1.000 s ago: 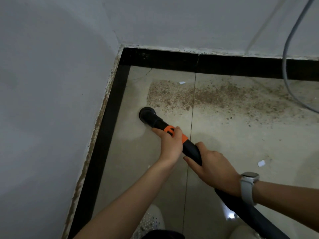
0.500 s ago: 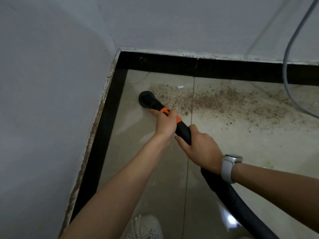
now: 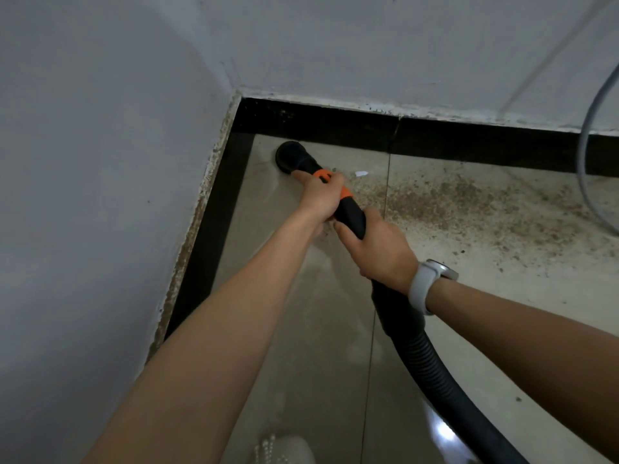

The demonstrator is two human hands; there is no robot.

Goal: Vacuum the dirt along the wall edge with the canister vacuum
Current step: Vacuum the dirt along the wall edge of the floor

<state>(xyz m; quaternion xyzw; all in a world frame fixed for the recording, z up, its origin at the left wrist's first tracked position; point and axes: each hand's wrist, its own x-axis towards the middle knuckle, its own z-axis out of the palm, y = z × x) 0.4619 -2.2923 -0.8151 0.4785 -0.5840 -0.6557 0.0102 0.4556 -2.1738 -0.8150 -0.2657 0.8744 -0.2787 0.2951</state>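
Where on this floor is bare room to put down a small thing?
Bare tile lies between the black baseboard and the left forearm. To the right, dirt covers the floor up to the grey cable; the hose crosses the near tiles.

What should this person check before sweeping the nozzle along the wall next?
1. Left hand grips the orange collar: ok.
2. Right hand grips the black vacuum wand: ok.
3. Round black nozzle sits on the floor near the corner: ok.
4. Brown dirt patch lies rightward: not ok, unvacuumed.
5. Grey cable hangs beside the dirt: not ok, possible snag.
6. Suction running: cannot tell.
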